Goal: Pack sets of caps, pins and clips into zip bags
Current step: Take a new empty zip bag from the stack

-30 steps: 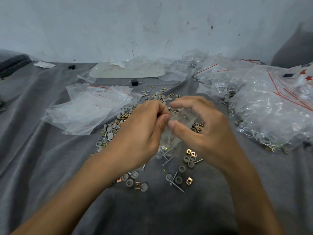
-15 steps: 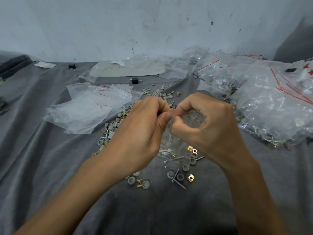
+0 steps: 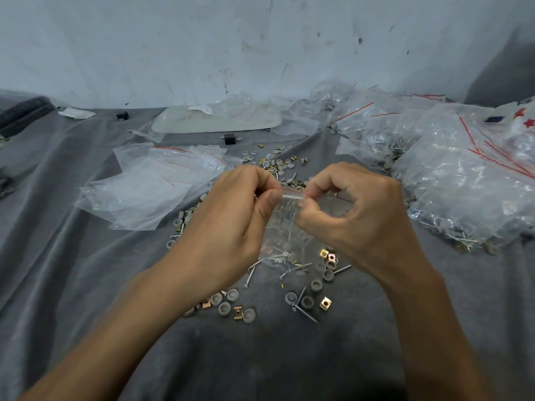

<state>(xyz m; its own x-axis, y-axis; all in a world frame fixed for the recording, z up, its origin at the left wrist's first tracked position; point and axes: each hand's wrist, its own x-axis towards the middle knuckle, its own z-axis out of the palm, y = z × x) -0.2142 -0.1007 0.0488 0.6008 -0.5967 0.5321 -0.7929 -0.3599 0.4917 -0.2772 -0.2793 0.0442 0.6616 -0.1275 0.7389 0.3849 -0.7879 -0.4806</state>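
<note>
Zip bag: the zip bag (image 3: 289, 227) is small and clear, with a thin red line along its top strip (image 3: 292, 193). Pins and pale caps show dimly through the plastic. It hangs upright.
Left hand: the left hand (image 3: 231, 224) has its fingers curled. Thumb and forefinger pinch the left end of the top strip.
Right hand: the right hand (image 3: 356, 218) is also curled and pinches the same strip, just right of the left thumb.
Bag to hands: it hangs between and below both hands. I cannot tell whether its bottom touches the grey cloth (image 3: 86, 285).
Loose parts: grey caps (image 3: 315, 285), brass clips (image 3: 325, 303) and pins (image 3: 304, 314) lie scattered on the cloth under and behind the zip bag.
Empty bags: a flat stack of empty bags (image 3: 150, 183) lies left of the zip bag.
Filled bags: a heap of filled bags (image 3: 463, 180) lies to its right.
</note>
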